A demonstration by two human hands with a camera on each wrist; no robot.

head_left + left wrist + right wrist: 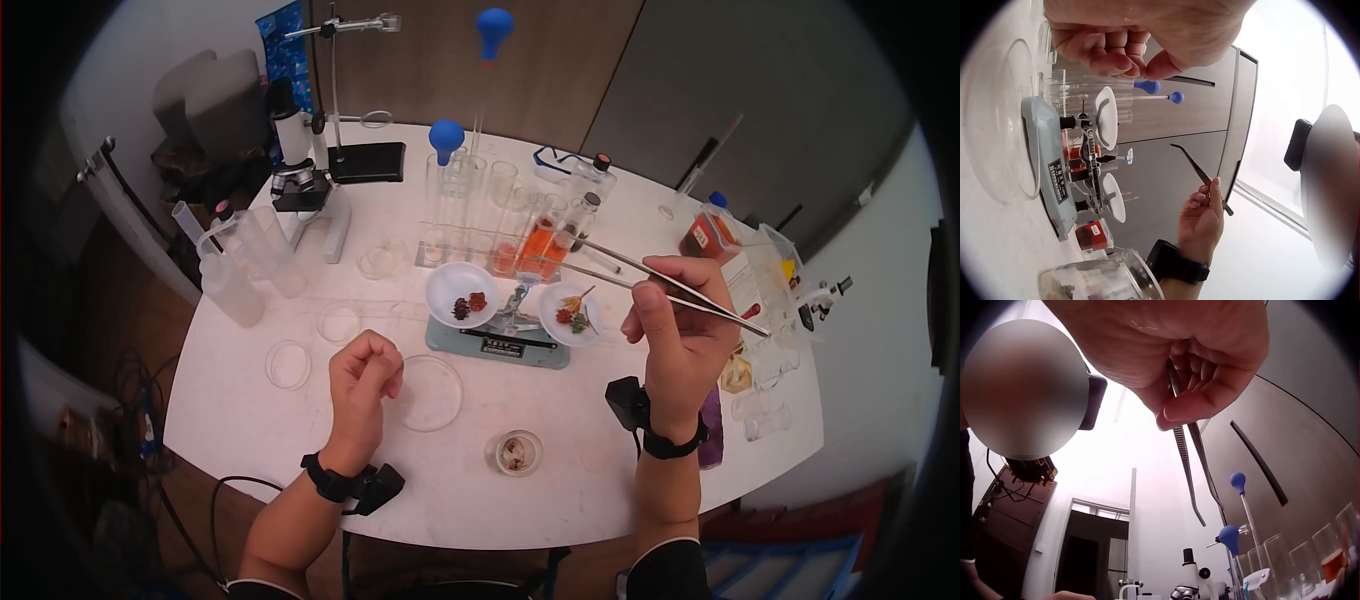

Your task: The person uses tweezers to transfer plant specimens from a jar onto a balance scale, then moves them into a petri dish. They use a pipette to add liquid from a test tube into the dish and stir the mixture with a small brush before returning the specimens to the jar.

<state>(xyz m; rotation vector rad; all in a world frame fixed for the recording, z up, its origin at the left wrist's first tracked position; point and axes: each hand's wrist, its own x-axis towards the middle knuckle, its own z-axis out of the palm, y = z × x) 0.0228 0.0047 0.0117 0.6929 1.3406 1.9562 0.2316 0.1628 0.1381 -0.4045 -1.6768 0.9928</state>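
Head view: your right hand point(688, 335) pinches tweezers point(742, 320); the balance point(502, 347) keeps dried pieces point(478, 301) apart on separate pans point(445, 285).

Left wrist: your left hand point(1141, 34) curls, seemingly holding nothing; the tweezers sit higher than the pans.

Right wrist: tweezer tips point(1202, 522) stand apart, probably because you pinch lightly.

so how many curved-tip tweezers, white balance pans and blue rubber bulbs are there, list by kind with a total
Curved-tip tweezers: 1
White balance pans: 2
Blue rubber bulbs: 2
Total: 5
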